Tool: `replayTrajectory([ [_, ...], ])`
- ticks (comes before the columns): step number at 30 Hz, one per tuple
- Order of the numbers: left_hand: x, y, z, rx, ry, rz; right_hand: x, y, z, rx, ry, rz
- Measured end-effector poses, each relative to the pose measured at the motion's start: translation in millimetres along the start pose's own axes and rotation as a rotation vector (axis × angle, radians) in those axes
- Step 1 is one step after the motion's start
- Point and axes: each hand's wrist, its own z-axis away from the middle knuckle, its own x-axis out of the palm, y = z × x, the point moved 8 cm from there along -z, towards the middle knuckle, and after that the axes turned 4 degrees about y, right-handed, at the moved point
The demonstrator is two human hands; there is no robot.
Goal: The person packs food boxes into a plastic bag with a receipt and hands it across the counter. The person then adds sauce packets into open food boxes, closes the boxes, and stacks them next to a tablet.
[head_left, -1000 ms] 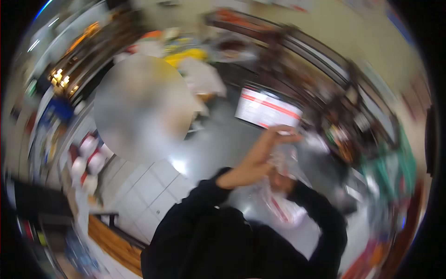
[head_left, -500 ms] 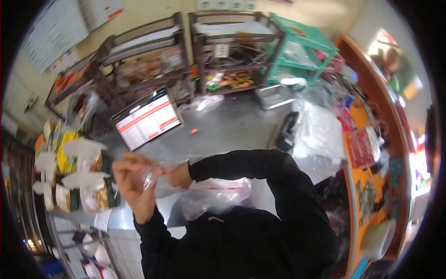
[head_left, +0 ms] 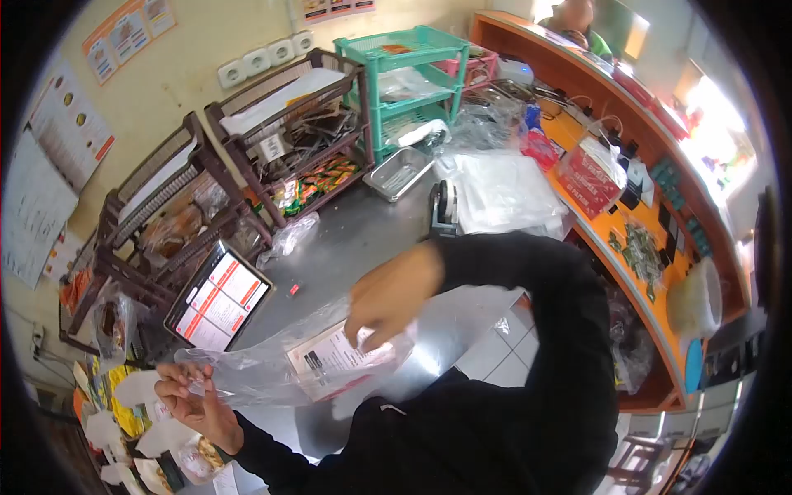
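Note:
A long clear plastic bag (head_left: 256, 375) stretches in front of me above the steel counter. My left hand (head_left: 198, 406) pinches its left end, fingers closed on the film. Over the bag's middle is my right hand (head_left: 398, 289), fingers bent downward and apart, the tips at a white printed panel with red edging (head_left: 318, 365). I cannot tell whether that panel is printed on the bag or lies within it. Below my left hand stand open food boxes (head_left: 198, 458) with food and wrapped portions in them.
A tablet (head_left: 221, 299) leans near brown plastic racks (head_left: 239, 153). Behind the counter (head_left: 355, 227) stands a green rack (head_left: 412, 74). A metal tray (head_left: 398, 173), a black tape dispenser (head_left: 443, 206) and stacked clear bags (head_left: 503, 190) lie to the right. Another person (head_left: 575, 18) is beyond the orange counter.
My hands were close together at the bag's end; now they are apart, the right one farther right, and the bag is spread between them. The view has turned to the right.

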Motion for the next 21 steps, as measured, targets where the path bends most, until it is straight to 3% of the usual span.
replayTrajectory([
  [2,2.6,14.8,5.4,0.189,-0.016,-0.089,-51.4,-39.9,67.1,-0.155,0.463,-0.178],
  [3,-0.7,19.3,3.2,0.231,0.022,-0.151,-55.4,-34.0,100.4,-0.220,0.549,-0.274],
  [4,-1.9,18.0,3.6,0.232,0.051,-0.214,-51.0,-17.5,123.2,-0.311,0.786,-0.424],
  [6,5.1,6.6,6.4,0.189,0.078,-0.341,25.0,51.9,113.6,-0.096,1.275,-0.182],
  [7,9.0,-5.4,16.3,0.116,0.068,-0.421,54.9,70.9,86.9,0.026,1.341,-0.177],
  [8,21.6,-27.1,21.5,0.024,0.006,-0.460,82.8,92.8,60.5,0.149,1.398,-0.179],
  [11,54.6,-106.8,60.4,-0.355,-0.175,-0.560,105.2,96.9,10.5,0.158,1.292,-0.408],
  [13,51.1,-134.0,88.1,-0.659,-0.210,-0.662,108.2,101.3,-10.2,0.172,1.238,-0.524],
  [15,40.4,-147.6,107.0,-0.839,-0.311,-0.692,110.5,113.8,-13.2,0.204,1.234,-0.660],
  [18,30.5,-187.8,145.3,-0.503,-0.593,-0.323,112.2,127.3,-1.0,0.206,1.324,-0.806],
  [20,52.8,-161.8,143.6,-0.359,-0.705,-0.382,135.2,153.4,-11.0,0.305,1.333,-0.722],
  [21,84.6,-134.2,126.0,-0.326,-0.727,-0.561,145.5,161.8,-15.1,0.355,1.330,-0.681],
])
